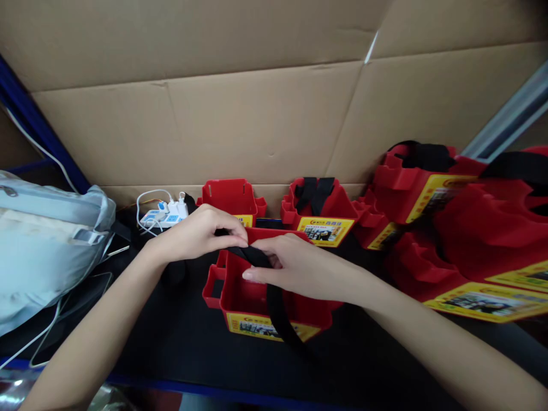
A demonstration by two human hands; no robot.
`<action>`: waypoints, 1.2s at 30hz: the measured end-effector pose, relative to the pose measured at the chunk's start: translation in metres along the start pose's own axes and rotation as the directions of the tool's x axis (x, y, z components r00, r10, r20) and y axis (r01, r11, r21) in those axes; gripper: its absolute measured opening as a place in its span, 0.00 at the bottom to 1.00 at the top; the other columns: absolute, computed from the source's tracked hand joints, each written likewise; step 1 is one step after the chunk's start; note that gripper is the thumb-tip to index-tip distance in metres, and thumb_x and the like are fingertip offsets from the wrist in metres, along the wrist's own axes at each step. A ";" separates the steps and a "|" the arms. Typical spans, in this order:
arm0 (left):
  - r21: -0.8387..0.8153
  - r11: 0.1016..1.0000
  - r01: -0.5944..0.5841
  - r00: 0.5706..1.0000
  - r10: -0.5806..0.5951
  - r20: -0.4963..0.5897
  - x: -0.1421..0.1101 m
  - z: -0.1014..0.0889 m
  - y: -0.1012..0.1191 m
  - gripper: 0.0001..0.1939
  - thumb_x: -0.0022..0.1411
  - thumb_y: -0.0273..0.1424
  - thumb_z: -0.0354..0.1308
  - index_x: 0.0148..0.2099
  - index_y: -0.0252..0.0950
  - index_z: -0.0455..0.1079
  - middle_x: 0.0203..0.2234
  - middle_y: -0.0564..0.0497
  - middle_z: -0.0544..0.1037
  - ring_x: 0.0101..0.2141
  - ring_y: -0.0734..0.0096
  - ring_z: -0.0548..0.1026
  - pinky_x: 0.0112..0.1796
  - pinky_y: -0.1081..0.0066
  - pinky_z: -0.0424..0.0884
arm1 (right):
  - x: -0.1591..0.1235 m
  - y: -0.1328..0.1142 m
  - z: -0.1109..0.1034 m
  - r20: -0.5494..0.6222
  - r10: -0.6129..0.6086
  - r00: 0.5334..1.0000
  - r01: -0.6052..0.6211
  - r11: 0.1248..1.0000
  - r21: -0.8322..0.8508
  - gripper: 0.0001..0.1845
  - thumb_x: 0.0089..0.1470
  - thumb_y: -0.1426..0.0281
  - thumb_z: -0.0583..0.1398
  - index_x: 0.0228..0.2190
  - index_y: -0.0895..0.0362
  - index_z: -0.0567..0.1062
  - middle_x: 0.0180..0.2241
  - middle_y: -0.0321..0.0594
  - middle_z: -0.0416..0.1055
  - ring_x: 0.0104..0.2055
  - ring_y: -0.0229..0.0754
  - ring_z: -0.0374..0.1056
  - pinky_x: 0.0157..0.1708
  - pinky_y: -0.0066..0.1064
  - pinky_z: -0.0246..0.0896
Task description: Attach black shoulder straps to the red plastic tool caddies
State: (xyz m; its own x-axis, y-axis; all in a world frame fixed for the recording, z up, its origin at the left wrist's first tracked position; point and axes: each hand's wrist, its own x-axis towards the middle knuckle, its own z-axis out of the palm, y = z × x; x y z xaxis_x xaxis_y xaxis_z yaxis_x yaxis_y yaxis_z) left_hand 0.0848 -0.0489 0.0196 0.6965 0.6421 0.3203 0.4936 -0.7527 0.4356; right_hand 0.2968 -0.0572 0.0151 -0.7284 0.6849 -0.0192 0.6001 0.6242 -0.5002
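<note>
Over the front red box (245, 291), the left hand (214, 228) pinches a black strap (278, 311), which the right hand (297, 267) clasps between thumb and fingers. The box stands on the desk (180, 348), similar boxes (229, 195) behind it.

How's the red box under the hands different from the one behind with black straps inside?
The front box is nearer; the back box stands by the cardboard. A black strap, pinched by the left hand, hangs across the front box's yellow label; black bands lie inside the back box. Both boxes are red.
</note>
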 end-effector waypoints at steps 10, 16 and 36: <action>-0.057 0.987 0.147 0.935 -0.120 0.334 0.014 0.005 0.000 0.08 0.54 0.33 0.57 0.31 0.33 0.72 0.20 0.53 0.75 0.21 0.78 0.70 0.23 0.79 0.61 | 0.004 -0.005 0.006 -0.111 -0.044 0.993 0.027 0.988 -0.150 0.18 0.59 0.70 0.48 0.24 0.59 0.72 0.24 0.38 0.72 0.23 0.34 0.63 0.25 0.26 0.52; 0.261 0.943 0.206 0.973 -0.226 0.051 -0.012 -0.016 -0.033 0.09 0.57 0.31 0.54 0.37 0.39 0.75 0.26 0.52 0.79 0.25 0.73 0.75 0.28 0.78 0.64 | -0.019 0.005 -0.001 -0.150 0.017 0.988 -0.044 0.984 -0.173 0.18 0.59 0.68 0.48 0.24 0.58 0.71 0.21 0.39 0.70 0.25 0.37 0.66 0.27 0.27 0.54; 0.075 0.978 0.193 0.801 -0.114 -0.587 -0.016 -0.027 -0.052 0.10 0.54 0.30 0.53 0.22 0.34 0.67 0.30 0.47 0.77 0.33 0.69 0.73 0.35 0.70 0.67 | -0.029 -0.015 0.004 0.022 -0.203 0.979 0.204 0.978 -0.053 0.12 0.57 0.63 0.52 0.33 0.55 0.72 0.31 0.36 0.73 0.32 0.37 0.69 0.32 0.26 0.59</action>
State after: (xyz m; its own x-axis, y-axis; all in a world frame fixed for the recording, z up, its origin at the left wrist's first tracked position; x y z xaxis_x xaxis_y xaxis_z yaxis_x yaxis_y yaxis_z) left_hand 0.0342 -0.0161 0.0142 0.1962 0.6854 0.7013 0.6563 -0.6231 0.4254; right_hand 0.3074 -0.0879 0.0194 -0.8421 0.5356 0.0631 0.4558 0.7694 -0.4474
